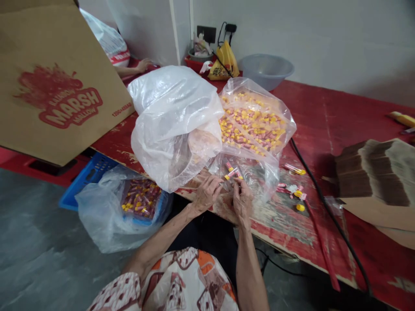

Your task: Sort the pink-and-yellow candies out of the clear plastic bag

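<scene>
My left hand [206,193] is at the table's front edge, its fingers pressed together; what they pinch, if anything, is too small to make out. Beside it, my right hand [242,201] is closed, its fingertips at the yellow end of a small yellow-capped tube [233,173] with a pinkish-red label. Another such tube crosses it on clear plastic. Just beyond lies a clear bag [254,123] full of pink and yellow pieces. To its left, a large whitish plastic bag [175,116] bulges over the table edge, its contents mostly hidden.
Below left, a blue crate [87,175] holds a plastic-lined heap of wrapped yellow-and-red pieces [142,198]. A cardboard box [58,82] stands left. Rightward are loose yellow caps [300,207], a black cable [324,201] and stacked cardboard [372,172]. A basin [267,71] and another person's hand [143,65] are farther back.
</scene>
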`<action>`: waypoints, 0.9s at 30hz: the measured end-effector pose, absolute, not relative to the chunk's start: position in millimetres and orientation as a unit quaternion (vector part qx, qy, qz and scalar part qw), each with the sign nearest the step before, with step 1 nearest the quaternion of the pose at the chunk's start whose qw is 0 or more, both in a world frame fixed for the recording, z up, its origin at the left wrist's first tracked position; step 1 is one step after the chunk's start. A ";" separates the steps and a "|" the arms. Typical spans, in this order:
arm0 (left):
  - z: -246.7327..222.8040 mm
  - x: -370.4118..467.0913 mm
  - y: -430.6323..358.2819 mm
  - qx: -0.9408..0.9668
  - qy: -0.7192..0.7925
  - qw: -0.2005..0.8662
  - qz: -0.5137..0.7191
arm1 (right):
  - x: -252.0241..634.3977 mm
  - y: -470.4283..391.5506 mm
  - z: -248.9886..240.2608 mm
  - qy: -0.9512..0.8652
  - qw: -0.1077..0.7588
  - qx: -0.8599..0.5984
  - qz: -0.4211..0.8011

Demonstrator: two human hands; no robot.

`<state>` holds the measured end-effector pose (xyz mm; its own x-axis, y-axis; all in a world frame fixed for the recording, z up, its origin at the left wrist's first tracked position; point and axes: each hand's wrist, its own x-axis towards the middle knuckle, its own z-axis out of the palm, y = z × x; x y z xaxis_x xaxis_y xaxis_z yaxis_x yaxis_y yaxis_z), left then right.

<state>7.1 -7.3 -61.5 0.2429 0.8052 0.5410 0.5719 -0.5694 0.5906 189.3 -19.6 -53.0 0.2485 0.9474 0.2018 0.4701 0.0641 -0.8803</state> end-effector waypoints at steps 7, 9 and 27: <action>-46.3 12.2 -6.3 0.776 0.422 0.093 0.460 | 188.8 -20.4 -53.4 -0.560 0.466 -0.639 0.248; -43.4 14.1 -8.8 0.763 0.422 0.093 0.480 | 188.2 -20.7 -54.0 -0.557 0.466 -0.642 0.247; -52.2 3.7 -2.7 0.777 0.465 0.178 0.385 | 191.9 -19.1 -52.2 -0.579 0.452 -0.634 0.241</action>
<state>3.7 -2.7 -52.2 0.2714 0.8598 0.4326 0.5860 -0.5042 0.6343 191.9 -19.1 -52.2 0.2139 0.9523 0.2178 0.5167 0.0790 -0.8525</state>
